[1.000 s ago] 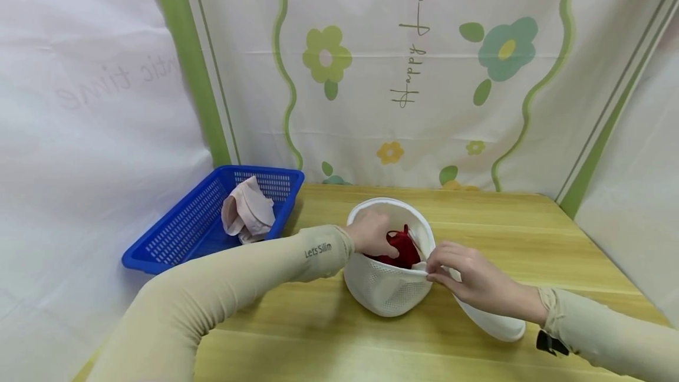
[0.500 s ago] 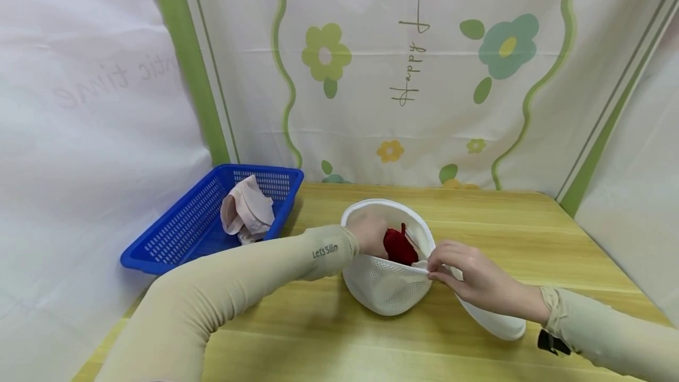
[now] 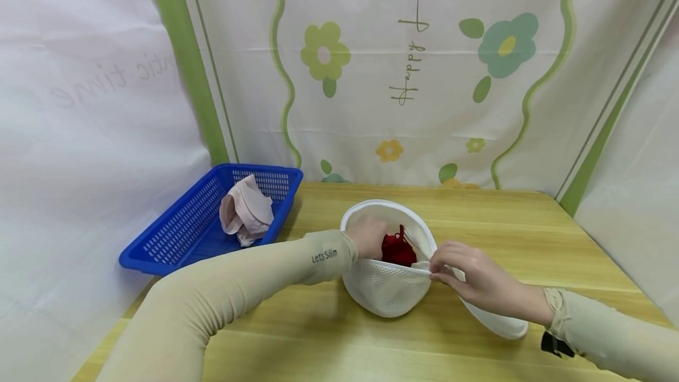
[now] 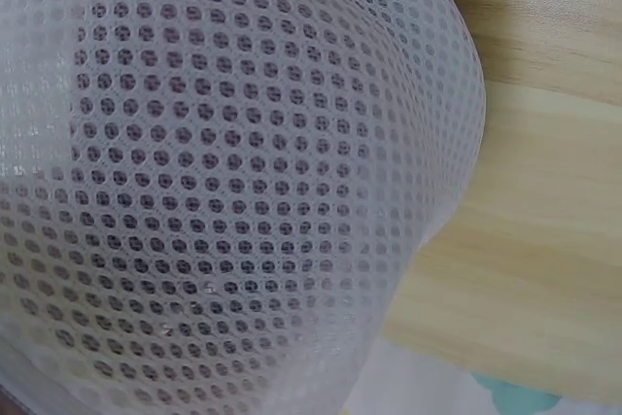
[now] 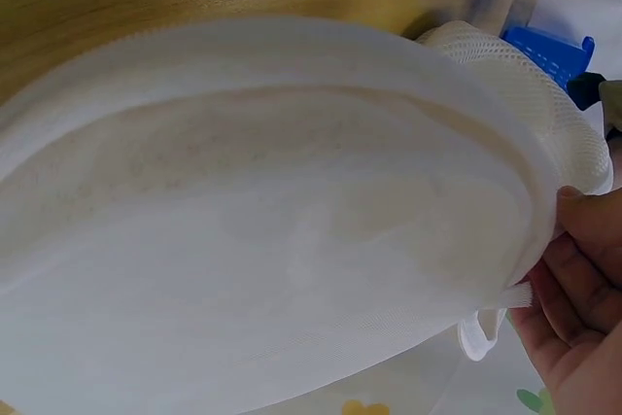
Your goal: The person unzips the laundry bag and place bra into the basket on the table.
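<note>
A white mesh laundry bag point(image 3: 389, 290) stands on the wooden table with its round top open. My left hand point(image 3: 368, 237) reaches down inside it, its fingers hidden behind the rim and beside a red garment point(image 3: 399, 251) with a thin loop of strap. In the left wrist view, the bag's mesh wall point(image 4: 243, 172) fills most of the picture. My right hand point(image 3: 472, 273) pinches the bag's rim at the right, where the lid joins. The white lid point(image 3: 501, 324) hangs folded back under that hand; the right wrist view shows its broad surface close up.
At the left, a blue plastic basket point(image 3: 177, 226) holds a crumpled pale pink garment point(image 3: 249, 208). A flowered white curtain point(image 3: 361, 111) stands behind the table point(image 3: 493, 223), and white sheets hang on both sides.
My left hand has gone deeper into the bag, its thumb dropping out of sight. The red garment has shifted slightly and sits a bit lower. My right hand keeps its hold on the rim.
</note>
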Motion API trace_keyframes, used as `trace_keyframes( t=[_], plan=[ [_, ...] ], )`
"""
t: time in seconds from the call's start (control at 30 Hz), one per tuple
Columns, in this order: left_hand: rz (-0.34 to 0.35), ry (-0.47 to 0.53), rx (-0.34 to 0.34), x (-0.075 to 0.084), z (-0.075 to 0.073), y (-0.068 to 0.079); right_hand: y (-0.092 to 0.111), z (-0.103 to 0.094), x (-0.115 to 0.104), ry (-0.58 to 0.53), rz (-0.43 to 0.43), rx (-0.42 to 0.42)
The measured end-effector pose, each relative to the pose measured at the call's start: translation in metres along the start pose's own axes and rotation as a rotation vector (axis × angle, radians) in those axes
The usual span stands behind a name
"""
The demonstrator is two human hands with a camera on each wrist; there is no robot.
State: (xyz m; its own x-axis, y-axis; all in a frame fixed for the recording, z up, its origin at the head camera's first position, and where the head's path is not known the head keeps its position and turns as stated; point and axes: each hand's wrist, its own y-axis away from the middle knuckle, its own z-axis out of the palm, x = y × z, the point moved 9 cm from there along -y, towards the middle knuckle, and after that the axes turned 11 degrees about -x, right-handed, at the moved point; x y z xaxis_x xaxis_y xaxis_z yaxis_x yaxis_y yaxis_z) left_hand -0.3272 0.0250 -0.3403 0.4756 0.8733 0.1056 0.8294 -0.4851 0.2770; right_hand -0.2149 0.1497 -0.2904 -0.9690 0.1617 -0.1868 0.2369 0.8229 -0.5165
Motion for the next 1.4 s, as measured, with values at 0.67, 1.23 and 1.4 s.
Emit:
trace_keyframes(
  t=[0.67, 1.23, 1.4],
  plan=[
    [0.167, 0.036, 0.107, 0.008, -0.009, 0.006, 0.001, 0.002, 0.003, -0.014, 0.086, -0.038],
    [0.234, 0.128, 0.07, -0.003, -0.014, -0.001, 0.002, 0.001, 0.001, -0.003, 0.014, 0.007],
    [0.257, 0.23, 0.027, -0.008, -0.014, -0.001, 0.004, 0.002, 0.001, -0.011, 0.01, 0.008]
  ],
)
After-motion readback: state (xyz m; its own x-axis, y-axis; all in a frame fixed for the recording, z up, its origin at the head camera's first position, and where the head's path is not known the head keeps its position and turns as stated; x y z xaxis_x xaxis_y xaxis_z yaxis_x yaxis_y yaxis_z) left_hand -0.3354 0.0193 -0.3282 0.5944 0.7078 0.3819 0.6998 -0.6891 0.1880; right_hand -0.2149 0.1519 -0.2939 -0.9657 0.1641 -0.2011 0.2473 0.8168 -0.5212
